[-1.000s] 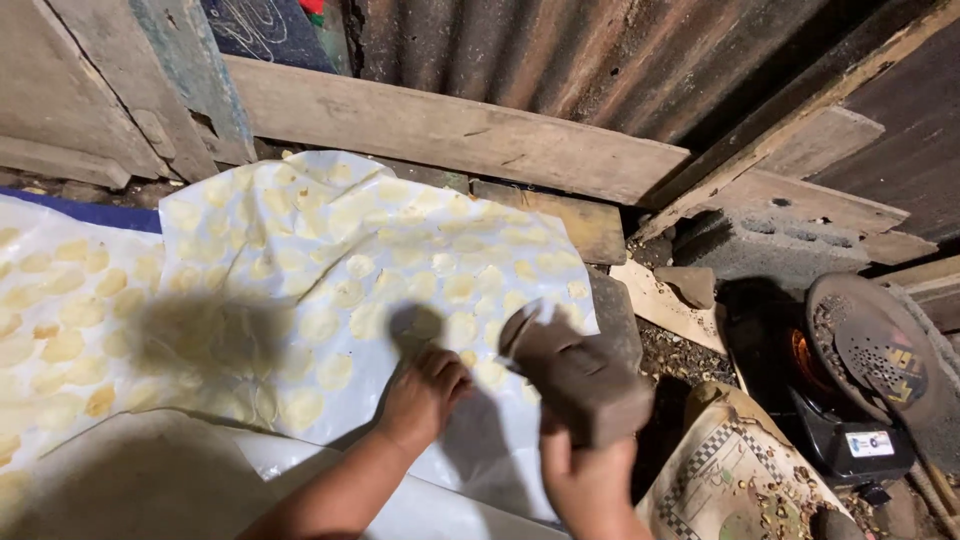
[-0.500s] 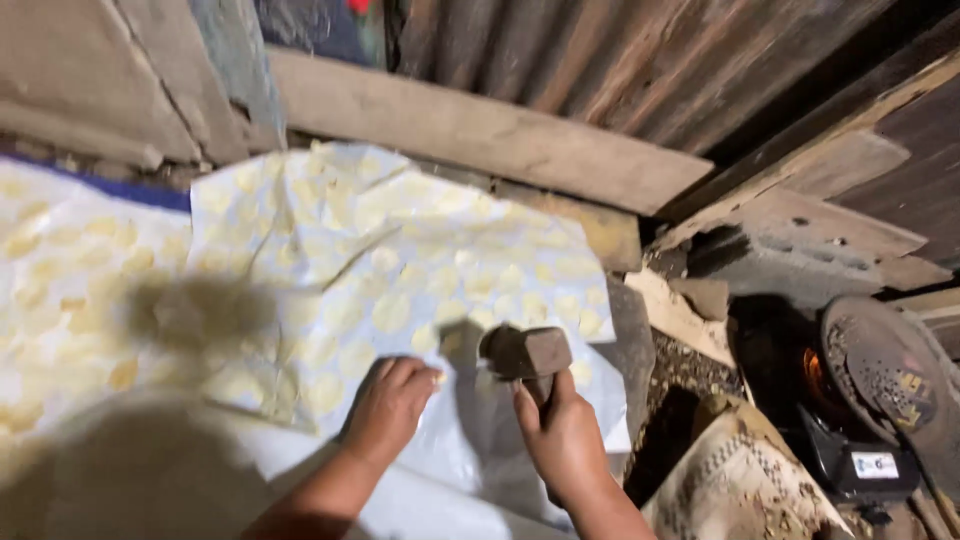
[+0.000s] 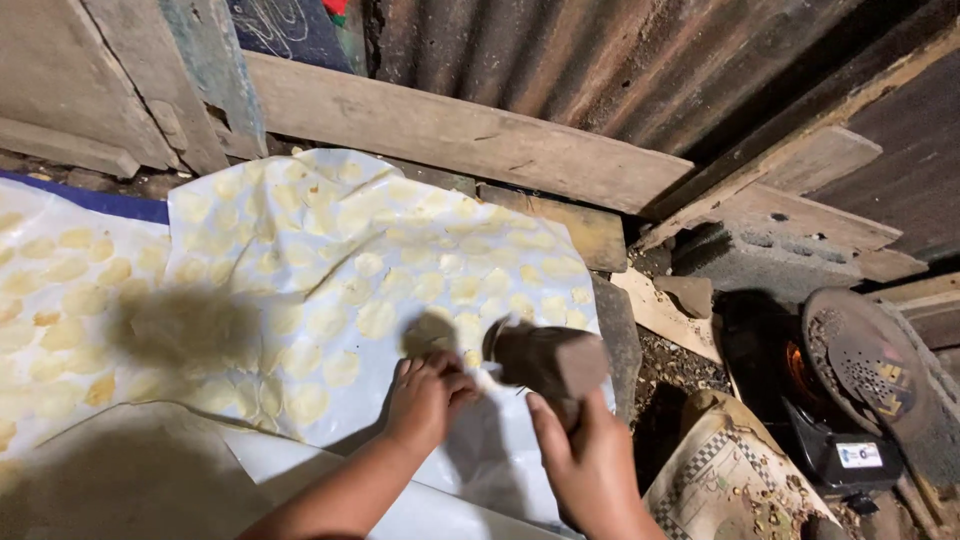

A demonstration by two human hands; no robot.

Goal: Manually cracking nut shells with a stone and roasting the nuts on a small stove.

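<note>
The right hand [image 3: 590, 465] is closed around a brown block-like tool [image 3: 545, 360], perhaps a wooden press or stamp, and holds it tilted just above the white plastic sheet [image 3: 330, 280]. The left hand [image 3: 425, 400] lies beside it with the fingers curled, the fingertips pinching something small and pale at the lower end of the block; I cannot tell if it is a piece of dough or a fold of the sheet. The sheet is covered with many thin yellowish round discs [image 3: 375, 318], lying close together in rows. I think the main risk is that the block comes down on a disc already laid and crushes or tears it, because the free space near the hands is narrow. The left fingers are also very near the face of the block, so they could be pinched if it presses down quickly. The sheet itself has wrinkles and a raised edge near the wooden plank [image 3: 460, 135], so pulling on it could slide the discs together. To the right, well apart, a small stove [image 3: 800, 370] glows orange; loose plastic moved that way could melt.
</note>
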